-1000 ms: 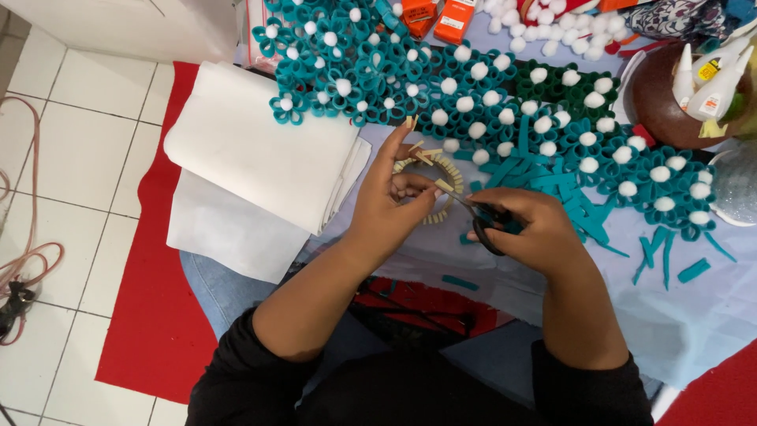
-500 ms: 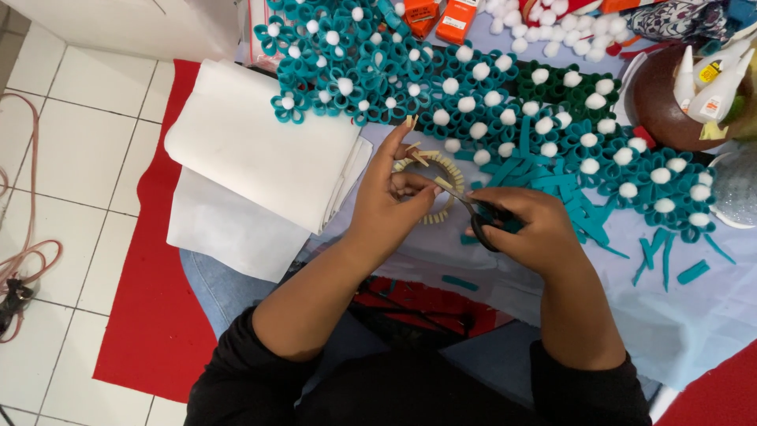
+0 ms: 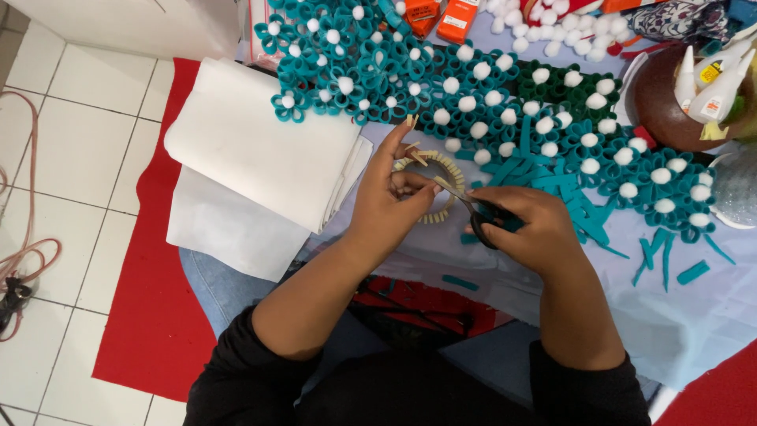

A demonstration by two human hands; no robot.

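Observation:
My left hand (image 3: 392, 197) pinches a small beige ring-shaped piece (image 3: 441, 170) with a notched edge, holding it just above the pale blue cloth (image 3: 710, 315). My right hand (image 3: 527, 225) grips black-handled scissors (image 3: 477, 211), whose blades point left and meet the beige piece at my left fingertips. Right behind both hands lies a large spread of teal felt flowers with white pompom centres (image 3: 473, 95). Loose teal felt strips (image 3: 576, 201) lie to the right of the scissors.
A stack of white sheets (image 3: 252, 150) lies left of my hands on a red mat (image 3: 150, 315). A brown bowl with glue bottles (image 3: 686, 95) stands at the right. Orange boxes (image 3: 441, 16) sit at the back. A pink cable (image 3: 24, 252) runs over the tiled floor.

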